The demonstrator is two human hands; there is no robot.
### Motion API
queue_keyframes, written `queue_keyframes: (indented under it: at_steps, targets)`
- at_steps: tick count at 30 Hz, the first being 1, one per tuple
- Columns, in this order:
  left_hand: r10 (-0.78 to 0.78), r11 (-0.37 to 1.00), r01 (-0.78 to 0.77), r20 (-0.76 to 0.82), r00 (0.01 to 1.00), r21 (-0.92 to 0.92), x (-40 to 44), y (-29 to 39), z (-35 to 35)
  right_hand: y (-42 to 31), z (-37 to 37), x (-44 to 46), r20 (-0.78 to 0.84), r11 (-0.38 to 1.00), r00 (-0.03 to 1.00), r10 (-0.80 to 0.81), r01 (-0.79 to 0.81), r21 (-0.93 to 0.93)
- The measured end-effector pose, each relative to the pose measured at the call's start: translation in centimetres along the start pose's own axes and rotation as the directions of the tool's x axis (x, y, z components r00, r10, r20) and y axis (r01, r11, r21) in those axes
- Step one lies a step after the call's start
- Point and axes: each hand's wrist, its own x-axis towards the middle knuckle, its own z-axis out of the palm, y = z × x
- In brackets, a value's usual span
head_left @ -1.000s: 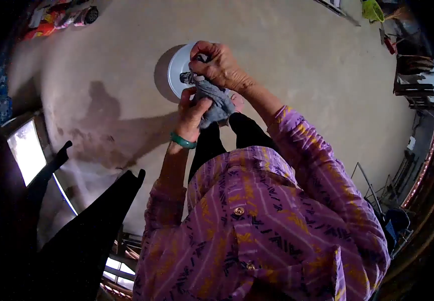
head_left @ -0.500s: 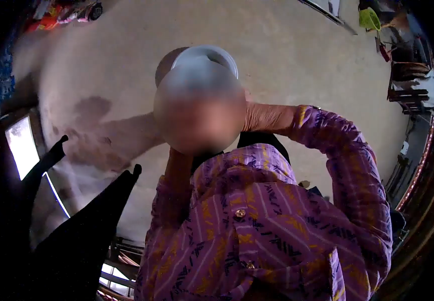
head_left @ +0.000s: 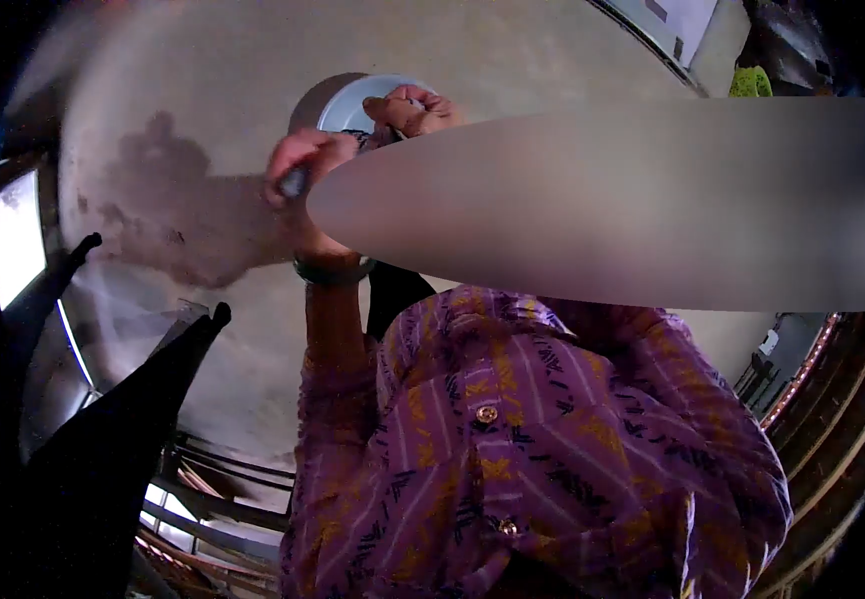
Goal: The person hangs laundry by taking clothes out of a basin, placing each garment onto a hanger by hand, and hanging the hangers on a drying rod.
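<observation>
A round white tub (head_left: 344,103) stands on the floor beyond my hands, its near side hidden by them. My left hand (head_left: 307,168) is closed, with a dark bangle (head_left: 332,269) on its wrist. A small greyish piece (head_left: 294,182) shows at that fist, too smeared to name. My right hand (head_left: 414,112) is in front of the tub's opening, fingers bent and pressed together. Something dark and thin (head_left: 360,137) shows between the two hands; I cannot make out its kind. A large blurred patch covers my right wrist and forearm.
Pale floor (head_left: 512,60) spreads around the tub, with a shadow (head_left: 168,160) of my hands and arm at left. Black pointed shapes (head_left: 183,349) rise at lower left near a bright opening (head_left: 15,240). A green basket (head_left: 751,82) is at upper right.
Both hands have come out from behind the blur and show near the tub. The view has shifted a little, and the blurred patch has stretched to the right over my right arm.
</observation>
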Motion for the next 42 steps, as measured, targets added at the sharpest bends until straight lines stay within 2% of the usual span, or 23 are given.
queue_keyframes:
  at_steps: [1,4,5,7,8,9,12,15,18,21,24,26,27,30,33,34,35,36,37,38,39,40,42]
  targets:
    - [-0.090,0.840,0.017,-0.108,0.990,-0.542,0.0,1.1,0.9,0.5,-0.8,0.5,0.000,1.000,1.000,0.008,-0.008,-0.005]
    - [-0.014,0.607,-0.126,-0.169,0.985,-0.785,0.8,3.6,-0.4,2.0,-3.0,1.9,0.499,0.970,0.842,-0.206,0.244,-0.010]
    - [0.066,0.674,-0.188,-0.196,0.978,-0.714,-0.3,3.8,-1.8,2.9,-2.4,1.5,0.583,0.879,0.782,-0.218,0.417,-0.231]
    - [0.150,0.739,0.001,0.166,0.975,-0.674,-2.2,6.0,-0.1,0.4,-4.2,2.0,0.667,0.631,0.743,-0.055,0.544,-0.554]
    - [0.246,0.772,-0.114,0.129,0.961,-0.625,-1.5,6.8,-0.5,-0.9,-4.7,1.5,0.671,0.627,0.740,-0.036,0.539,-0.562]
    - [0.340,0.788,-0.231,0.091,0.936,-0.571,-0.8,7.6,-0.9,-2.2,-5.1,0.7,0.768,0.948,0.620,0.158,0.122,-0.293]
    - [0.290,0.693,-0.324,-0.162,0.943,-0.644,-0.3,9.5,-0.5,0.9,-6.2,2.7,0.633,0.770,0.757,0.163,0.303,-0.562]
    - [0.313,0.677,-0.340,-0.163,0.936,-0.653,-1.9,10.1,0.6,0.3,-6.4,0.8,0.822,0.804,0.508,-0.258,0.585,-0.109]
    - [0.394,0.697,-0.352,-0.078,0.916,-0.624,-2.3,10.4,1.1,-0.7,-6.2,1.3,0.798,0.877,0.529,0.289,0.189,-0.443]
    - [0.395,0.663,-0.363,-0.107,0.913,-0.655,-3.2,9.6,0.6,0.6,-5.2,0.6,0.485,0.691,0.687,0.541,-0.035,-0.722]
    - [0.468,0.684,-0.373,-0.016,0.884,-0.627,-4.0,8.5,-0.2,1.8,-4.6,-0.2,0.681,0.630,0.687,0.252,0.417,-0.655]
    - [0.448,0.701,-0.374,-0.033,0.894,-0.607,-3.8,9.0,0.5,1.7,-5.7,0.4,0.511,0.781,0.769,0.384,0.025,-0.624]
    - [0.448,0.703,-0.375,-0.032,0.893,-0.604,-3.8,9.2,0.6,1.8,-6.2,0.5,0.514,0.781,0.767,0.383,0.028,-0.624]
    - [0.420,0.707,-0.354,-0.039,0.907,-0.612,-4.0,9.6,1.0,2.6,-7.7,0.9,0.622,0.680,0.741,0.254,0.321,-0.660]
    - [0.445,0.674,-0.343,-0.011,0.895,-0.655,-3.1,9.9,1.0,3.7,-9.9,2.9,0.779,0.752,0.621,-0.087,0.554,-0.357]
    - [0.524,0.768,-0.259,0.342,0.780,-0.586,-1.3,10.0,-0.2,3.1,-9.6,3.3,0.782,0.726,0.622,-0.037,0.555,-0.406]
    - [0.526,0.813,-0.230,0.506,0.683,-0.535,-0.8,10.1,-0.1,2.3,-9.5,3.4,0.784,0.711,0.620,-0.019,0.560,-0.426]
    - [0.510,0.852,-0.226,0.652,0.561,-0.472,-0.3,10.1,-0.1,1.5,-9.4,3.6,0.786,0.695,0.619,0.000,0.565,-0.445]
    - [0.341,0.865,-0.153,0.337,0.878,-0.478,-1.1,9.6,1.3,-0.2,-7.9,2.7,0.689,0.620,0.723,-0.046,0.562,-0.548]
    - [0.126,0.830,-0.025,0.144,0.981,-0.557,-0.4,9.0,1.2,-1.5,-7.0,2.3,0.582,0.545,0.806,-0.107,0.537,-0.644]
    - [-0.100,0.742,0.033,-0.062,0.993,-0.670,0.2,8.4,1.2,-3.0,-6.4,1.8,0.502,0.885,0.862,0.073,0.175,-0.431]
    - [-0.271,0.588,0.123,-0.051,0.961,-0.800,1.5,8.0,0.1,-4.5,-5.7,1.2,0.400,0.968,0.881,0.251,-0.235,-0.089]
    - [-0.543,0.327,0.327,0.107,0.833,-0.887,3.2,6.3,-0.9,-6.5,-5.7,2.0,0.640,0.986,0.768,-0.024,-0.086,0.140]
